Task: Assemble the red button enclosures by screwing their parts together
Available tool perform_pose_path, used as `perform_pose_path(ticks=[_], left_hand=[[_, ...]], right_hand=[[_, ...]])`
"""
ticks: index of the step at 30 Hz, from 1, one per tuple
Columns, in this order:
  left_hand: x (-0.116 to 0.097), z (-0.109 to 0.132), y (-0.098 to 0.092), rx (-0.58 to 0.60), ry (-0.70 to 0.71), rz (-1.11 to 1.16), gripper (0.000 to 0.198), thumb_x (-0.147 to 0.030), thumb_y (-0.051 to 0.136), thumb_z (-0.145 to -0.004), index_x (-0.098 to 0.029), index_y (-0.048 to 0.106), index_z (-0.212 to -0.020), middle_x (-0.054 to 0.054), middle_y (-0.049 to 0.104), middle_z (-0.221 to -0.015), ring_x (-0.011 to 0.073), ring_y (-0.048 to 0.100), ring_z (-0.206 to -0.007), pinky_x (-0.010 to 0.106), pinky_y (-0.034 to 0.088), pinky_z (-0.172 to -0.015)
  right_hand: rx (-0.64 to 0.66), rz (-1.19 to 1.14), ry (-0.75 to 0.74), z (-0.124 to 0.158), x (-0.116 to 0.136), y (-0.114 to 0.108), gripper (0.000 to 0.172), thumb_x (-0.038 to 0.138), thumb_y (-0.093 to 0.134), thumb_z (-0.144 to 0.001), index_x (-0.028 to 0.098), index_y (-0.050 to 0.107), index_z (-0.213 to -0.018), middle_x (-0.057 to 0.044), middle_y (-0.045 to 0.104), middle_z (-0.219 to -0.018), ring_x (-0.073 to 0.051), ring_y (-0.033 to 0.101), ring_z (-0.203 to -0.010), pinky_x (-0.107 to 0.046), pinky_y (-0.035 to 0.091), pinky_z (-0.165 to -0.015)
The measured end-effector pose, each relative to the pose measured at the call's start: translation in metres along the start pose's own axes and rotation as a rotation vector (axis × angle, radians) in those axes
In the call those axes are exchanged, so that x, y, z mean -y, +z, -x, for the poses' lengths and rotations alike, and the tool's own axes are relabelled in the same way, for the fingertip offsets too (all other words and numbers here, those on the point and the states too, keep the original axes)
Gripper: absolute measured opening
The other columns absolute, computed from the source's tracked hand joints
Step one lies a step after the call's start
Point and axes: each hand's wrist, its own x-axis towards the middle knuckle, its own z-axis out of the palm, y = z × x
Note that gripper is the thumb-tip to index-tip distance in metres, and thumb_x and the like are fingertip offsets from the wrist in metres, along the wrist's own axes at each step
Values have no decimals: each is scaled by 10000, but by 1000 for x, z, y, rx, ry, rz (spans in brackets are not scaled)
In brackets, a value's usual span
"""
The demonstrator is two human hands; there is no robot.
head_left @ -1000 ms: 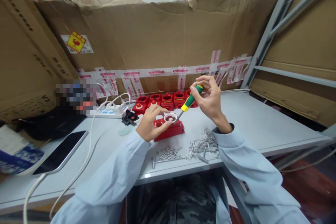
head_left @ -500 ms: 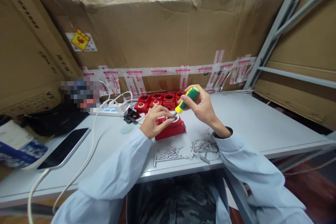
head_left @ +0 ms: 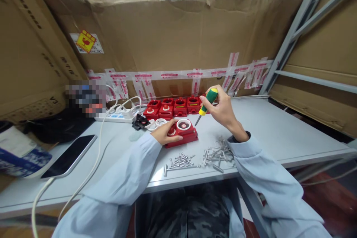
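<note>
A red box with a white ring round its opening sits on the table in front of me. My left hand grips the box's left end, thumb along the front and fingers over the top. In my right hand is a screwdriver with a green and yellow handle. Its tip points down, just right of the white ring and apart from it. Loose screws lie in a pile before the box, beside a thin metal rod with a crosspiece.
Several similar red boxes stand in a row behind. Loose white rings and a black part lie left of them, near a power strip. A phone is at left; a tangle of metal pieces lies front right.
My right hand has lifted the screwdriver out of the ring and moved right. My left hand has moved off the ring to the box's left end, uncovering the opening.
</note>
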Motion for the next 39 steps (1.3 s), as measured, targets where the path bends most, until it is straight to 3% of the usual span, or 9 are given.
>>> perform_pose_path(ticks=[6, 23, 32, 39], left_hand=[[0, 1, 2, -45, -20, 38, 620, -473, 637, -717, -168, 420, -1211, 104, 601, -1186, 270, 563, -1085, 354, 428, -930], [-1, 2, 1, -25, 5, 50, 611, -455, 638, -735, -157, 409, -1217, 129, 581, -1208, 265, 567, -1089, 366, 440, -918], [1, 0, 0, -4, 5, 30, 622, -453, 636, -736, -157, 394, -1227, 134, 568, -1222, 274, 557, -1098, 380, 427, -933], [1, 1, 1, -26, 25, 18, 631, -475, 629, -741, -170, 388, -1237, 119, 565, -1231, 266, 548, -1122, 355, 424, -942]], right_hand=[[104, -24, 15, 3, 4, 3, 213, 379, 569, -791, 208, 450, -837, 34, 530, -663, -110, 499, -563, -254, 404, -538], [145, -41, 0, 6, 9, 4, 250, 396, 607, -772, 214, 453, -848, 40, 515, -654, -107, 475, -553, -249, 395, -516], [303, -73, -123, 9, 16, -2, 272, 396, 606, -780, 212, 461, -919, 33, 515, -700, -90, 476, -551, -236, 424, -522], [346, -64, -169, 11, 17, -3, 275, 410, 598, -783, 213, 467, -923, 26, 511, -711, -87, 463, -548, -225, 415, -508]])
